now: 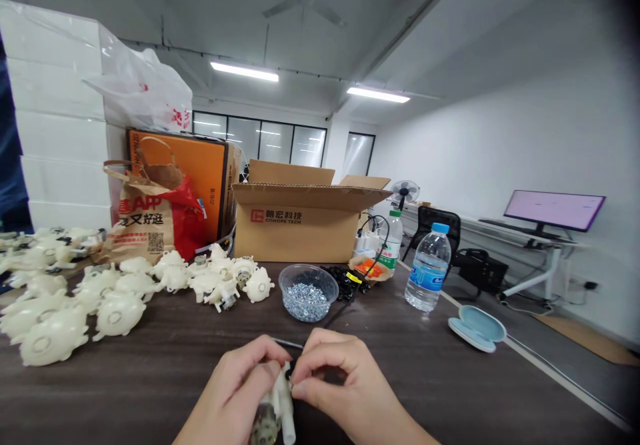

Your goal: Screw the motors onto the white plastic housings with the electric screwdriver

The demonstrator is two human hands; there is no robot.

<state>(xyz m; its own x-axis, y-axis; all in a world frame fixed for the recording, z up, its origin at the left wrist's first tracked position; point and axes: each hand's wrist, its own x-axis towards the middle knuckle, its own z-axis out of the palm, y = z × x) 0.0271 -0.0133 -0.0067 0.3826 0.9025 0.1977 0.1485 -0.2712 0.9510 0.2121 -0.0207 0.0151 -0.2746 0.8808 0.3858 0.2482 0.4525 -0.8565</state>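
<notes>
our left grip point(233, 385) is closed on a white plastic housing point(286, 398) with a metal gear motor point(265, 426); right grip point(340, 379) pinches at its top, anything held hidden; bowl of screws point(307, 266) sits ahead.

The white plastic housing point(278, 405) between the left hand point(233, 385) and right hand point(345, 381) runs off the bottom edge, its middle hidden by fingers. What the right fingertips point(299, 389) pinch is hidden. Ahead of the hands, the screws point(304, 301) in the clear bowl point(309, 275) and the black pieces point(345, 283) are too small to tell apart.
</notes>
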